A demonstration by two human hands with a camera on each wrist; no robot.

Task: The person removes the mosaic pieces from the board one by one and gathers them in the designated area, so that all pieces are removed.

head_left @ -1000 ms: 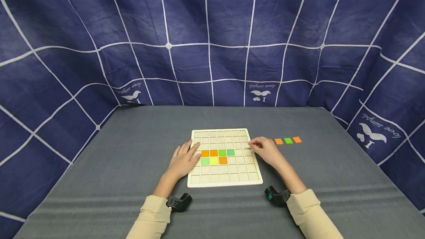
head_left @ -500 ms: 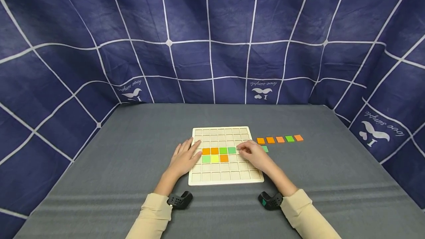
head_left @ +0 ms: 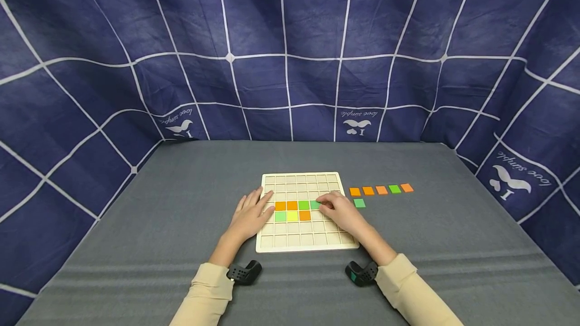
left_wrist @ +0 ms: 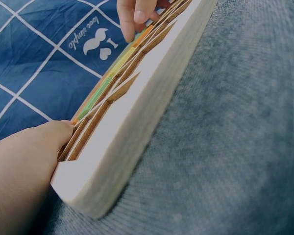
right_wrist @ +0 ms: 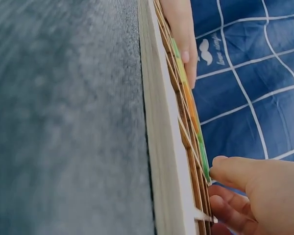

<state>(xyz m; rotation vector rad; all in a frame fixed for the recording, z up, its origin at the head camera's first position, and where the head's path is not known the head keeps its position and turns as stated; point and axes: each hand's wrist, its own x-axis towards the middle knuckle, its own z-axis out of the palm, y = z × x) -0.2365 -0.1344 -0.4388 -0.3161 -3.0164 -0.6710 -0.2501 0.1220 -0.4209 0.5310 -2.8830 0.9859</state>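
Observation:
A pale wooden grid board [head_left: 312, 240] lies on the grey cloth. Two adjoining rows of orange, green, teal and yellow square tiles [head_left: 292, 216] fill some middle cells. Fingers spread, my left hand [head_left: 246, 218] rests on the board's left side; in the left wrist view its thumb [left_wrist: 63, 127] lies along the edge. My right hand [head_left: 344, 214] is over the board with curled fingers, its fingertips at the teal tile [head_left: 313, 205], partly covering it. In the right wrist view the thumb [right_wrist: 225, 169] is beside the green edge; whether a tile is between the fingers is hidden.
Right of the board, a row of loose orange and green tiles [head_left: 381, 190] lies on the cloth. One green tile [head_left: 359, 203] sits in front of that row, near my right forearm. A blue grid-patterned curtain [head_left: 312, 84] hangs behind and at both sides.
My right hand has moved left from the board's right edge to the teal tile, uncovering the loose tiles on that side. The left hand keeps its place on the board.

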